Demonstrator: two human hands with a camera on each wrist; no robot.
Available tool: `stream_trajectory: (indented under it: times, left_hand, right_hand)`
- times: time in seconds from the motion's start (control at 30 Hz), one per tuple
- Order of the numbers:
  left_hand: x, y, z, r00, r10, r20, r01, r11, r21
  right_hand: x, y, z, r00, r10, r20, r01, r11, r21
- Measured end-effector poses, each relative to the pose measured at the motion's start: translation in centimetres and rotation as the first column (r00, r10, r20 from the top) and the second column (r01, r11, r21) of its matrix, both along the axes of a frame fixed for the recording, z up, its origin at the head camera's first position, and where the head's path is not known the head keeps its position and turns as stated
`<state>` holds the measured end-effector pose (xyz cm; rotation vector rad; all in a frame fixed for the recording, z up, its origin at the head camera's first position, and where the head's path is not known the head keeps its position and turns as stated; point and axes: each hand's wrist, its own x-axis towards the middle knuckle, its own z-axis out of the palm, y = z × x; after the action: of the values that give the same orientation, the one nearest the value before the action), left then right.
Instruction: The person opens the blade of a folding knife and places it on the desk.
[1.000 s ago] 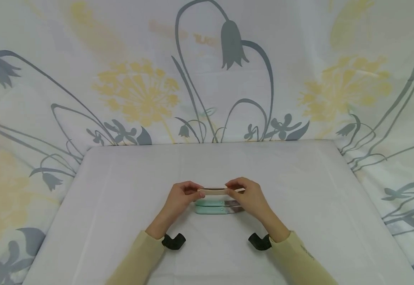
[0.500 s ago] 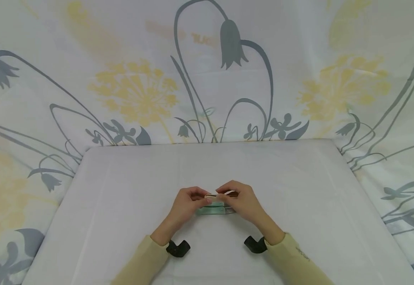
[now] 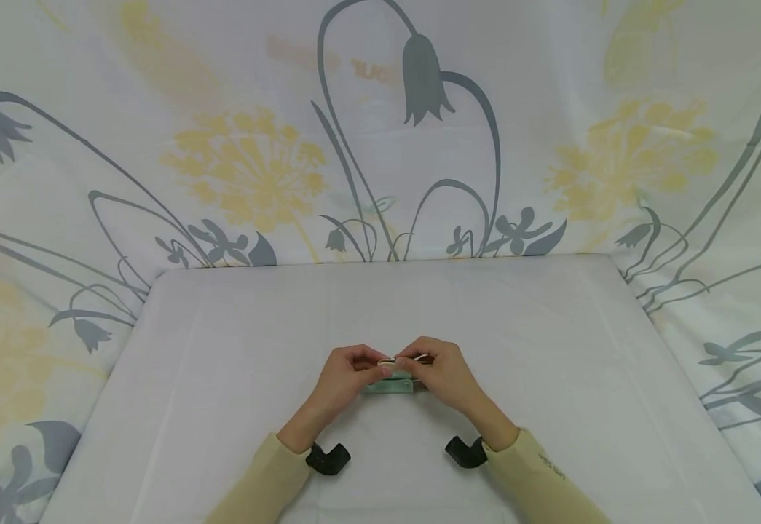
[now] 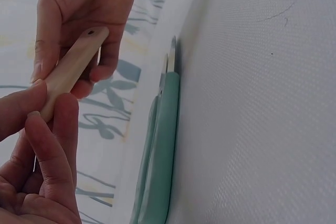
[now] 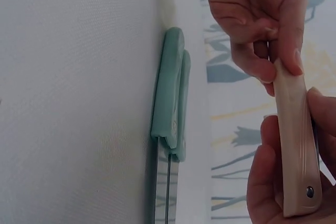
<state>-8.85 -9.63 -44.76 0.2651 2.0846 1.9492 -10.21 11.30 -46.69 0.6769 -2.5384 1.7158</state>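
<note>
Both hands hold a cream-handled folding knife (image 5: 294, 145) above the table. My left hand (image 3: 346, 372) pinches one end of its handle between thumb and fingers. The other end, with a rivet, lies in the fingers of my right hand (image 3: 442, 370). How far its blade stands out is hidden by the fingers. Just below, on the table, two mint-green knives (image 4: 164, 145) lie side by side. Their handles point left and their metal blades (image 5: 165, 187) point right; in the head view the hands partly cover them.
A white-covered table (image 3: 242, 313) spreads around the hands. Behind it and at both sides hangs a white cloth (image 3: 380, 160) printed with grey and yellow flowers. Black wrist-worn pieces (image 3: 329, 459) stick out inward from both sleeves.
The hands have drawn closer together and slightly toward the body, bringing the cream knife over the green ones. Fingers now cover more of its handle. The last half second shows only small finger shifts.
</note>
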Motion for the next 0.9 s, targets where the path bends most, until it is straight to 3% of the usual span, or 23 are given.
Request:
stream_trajectory:
  times: [0.33, 0.57, 0.73, 0.9]
  left_hand:
    - [0.1, 0.2, 0.4, 0.999, 0.024, 0.021, -0.023, 0.999, -0.039]
    - [0.0, 0.3, 0.4, 1.000, 0.025, 0.017, -0.025, 0.999, -0.042]
    - [0.0, 0.1, 0.2, 1.000, 0.025, 0.007, -0.025, 0.999, -0.046]
    - [0.0, -0.1, 0.0, 0.999, 0.044, 0.012, -0.043, 0.998, -0.051]
  right_hand:
    - [0.1, -0.2, -0.4, 0.998, -0.055, -0.040, 0.054, 0.998, -0.021]
    - [0.2, -0.5, -0.4, 0.994, -0.110, -0.023, 0.109, 0.993, -0.035]
    - [0.9, -1.0, 1.6, 0.991, -0.136, 0.008, 0.136, 0.990, -0.021]
    - [1.2, -1.1, 3.8, 0.996, -0.091, 0.004, 0.091, 0.996, -0.008]
